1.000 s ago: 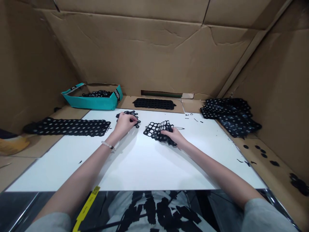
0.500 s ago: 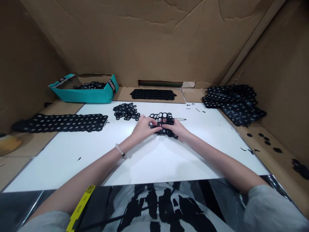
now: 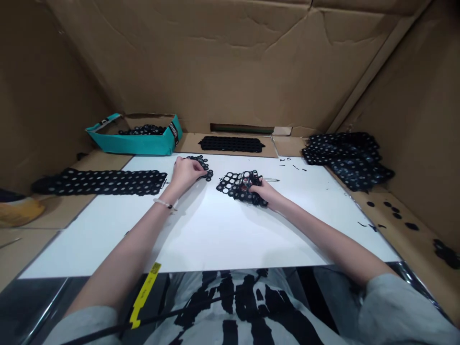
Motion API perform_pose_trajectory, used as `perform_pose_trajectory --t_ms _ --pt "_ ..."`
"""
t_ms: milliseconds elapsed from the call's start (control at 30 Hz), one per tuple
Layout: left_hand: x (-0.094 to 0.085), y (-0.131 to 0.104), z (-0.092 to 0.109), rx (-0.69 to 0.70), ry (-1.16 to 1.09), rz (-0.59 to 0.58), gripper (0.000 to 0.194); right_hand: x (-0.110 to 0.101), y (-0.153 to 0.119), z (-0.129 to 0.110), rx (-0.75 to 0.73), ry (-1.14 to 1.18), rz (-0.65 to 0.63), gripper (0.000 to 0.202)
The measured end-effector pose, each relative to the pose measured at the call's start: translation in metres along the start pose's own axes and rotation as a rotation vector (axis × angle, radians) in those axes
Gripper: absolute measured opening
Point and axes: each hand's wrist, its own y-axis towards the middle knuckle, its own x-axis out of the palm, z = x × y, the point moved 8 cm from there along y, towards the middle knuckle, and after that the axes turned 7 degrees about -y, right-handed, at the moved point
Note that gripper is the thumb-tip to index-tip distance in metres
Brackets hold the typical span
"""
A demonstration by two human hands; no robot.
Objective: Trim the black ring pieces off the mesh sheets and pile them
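Observation:
My left hand (image 3: 187, 173) is at a pile of small black rings (image 3: 198, 159) on the white board (image 3: 230, 235). Its thumb and fingertips are pinched together at the pile's edge; what sits between them is too small to make out. Part of the pile is hidden behind that hand. My right hand (image 3: 269, 192) grips the right end of a black mesh piece of joined rings (image 3: 235, 184), whose left part lies spread on the board. Just beyond the right hand lies a thin white pen-like tool with a dark tip (image 3: 272, 180).
A long black perforated strip (image 3: 115, 182) lies left. Behind are a teal box (image 3: 132, 144) of black rings and another black strip (image 3: 232, 143). Black perforated sheets (image 3: 345, 158) are heaped at right, near scraps and dark discs (image 3: 396, 215). Cardboard walls (image 3: 223, 72) surround the board.
My left hand has let go of the mesh piece and moved left to the ring pile. The mesh's left part now lies more spread out; my right hand still holds it.

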Motion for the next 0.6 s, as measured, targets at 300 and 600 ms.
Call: perform_pose_trajectory --t_ms 300,600 --pt "0.042 -0.032 0.068 0.198 0.094 -0.169 0.020 0.006 -0.006 -0.012 -0.062 0.028 0.000 0.042" --pt "0.085 -0.036 0.046 -0.087 -0.300 -0.302 0.016 0.013 -0.007 -0.019 -0.156 0.010 -0.052 0.042"
